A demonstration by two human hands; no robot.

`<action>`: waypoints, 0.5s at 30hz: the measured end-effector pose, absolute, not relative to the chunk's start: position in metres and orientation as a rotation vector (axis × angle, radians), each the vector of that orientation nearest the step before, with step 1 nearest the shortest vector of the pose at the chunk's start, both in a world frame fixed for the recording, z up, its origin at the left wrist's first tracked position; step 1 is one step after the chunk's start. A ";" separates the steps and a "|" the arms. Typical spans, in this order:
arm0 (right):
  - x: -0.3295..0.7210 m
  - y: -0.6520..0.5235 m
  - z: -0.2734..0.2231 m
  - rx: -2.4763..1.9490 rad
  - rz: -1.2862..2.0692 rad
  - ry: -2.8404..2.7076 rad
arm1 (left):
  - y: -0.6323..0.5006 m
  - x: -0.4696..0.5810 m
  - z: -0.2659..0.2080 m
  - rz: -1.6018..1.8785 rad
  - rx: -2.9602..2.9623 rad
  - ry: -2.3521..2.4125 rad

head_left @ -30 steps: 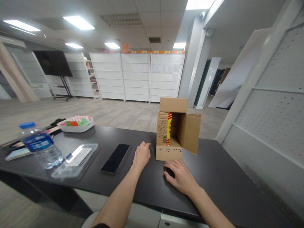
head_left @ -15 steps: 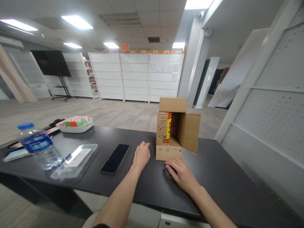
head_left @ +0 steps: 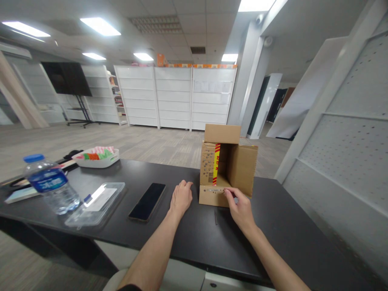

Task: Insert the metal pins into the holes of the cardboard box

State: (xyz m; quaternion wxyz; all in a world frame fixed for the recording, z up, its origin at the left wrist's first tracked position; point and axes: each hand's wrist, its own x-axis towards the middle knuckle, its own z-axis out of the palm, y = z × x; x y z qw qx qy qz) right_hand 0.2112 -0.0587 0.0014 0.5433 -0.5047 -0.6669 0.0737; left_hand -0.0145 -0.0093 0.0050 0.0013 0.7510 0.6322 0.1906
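Observation:
An open cardboard box (head_left: 209,163) stands on the dark table, its mouth towards me and its front flap (head_left: 210,198) hanging down. Several small metal pieces and holes dot the flap and the left panel. My right hand (head_left: 241,208) is at the flap's upper right, thumb and index finger pinched on something too small to make out. Just left of that hand, a thin metal rod (head_left: 216,217) lies on the table. My left hand (head_left: 181,197) rests palm down left of the box, fingers loosely bent, with nothing visible in it.
A black phone (head_left: 147,202) lies left of my left hand. Beyond it are a clear plastic case (head_left: 98,204), a water bottle (head_left: 51,184) and a white basket (head_left: 97,161) with colourful contents. A perforated panel (head_left: 348,161) stands to the right.
My right hand has lifted from the table up to the right side of the box's front flap, uncovering the thin rod. My left hand stays in place.

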 end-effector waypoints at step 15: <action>0.201 -0.043 -0.014 -1.163 0.084 -1.445 | -0.007 -0.016 0.001 0.633 2.363 1.978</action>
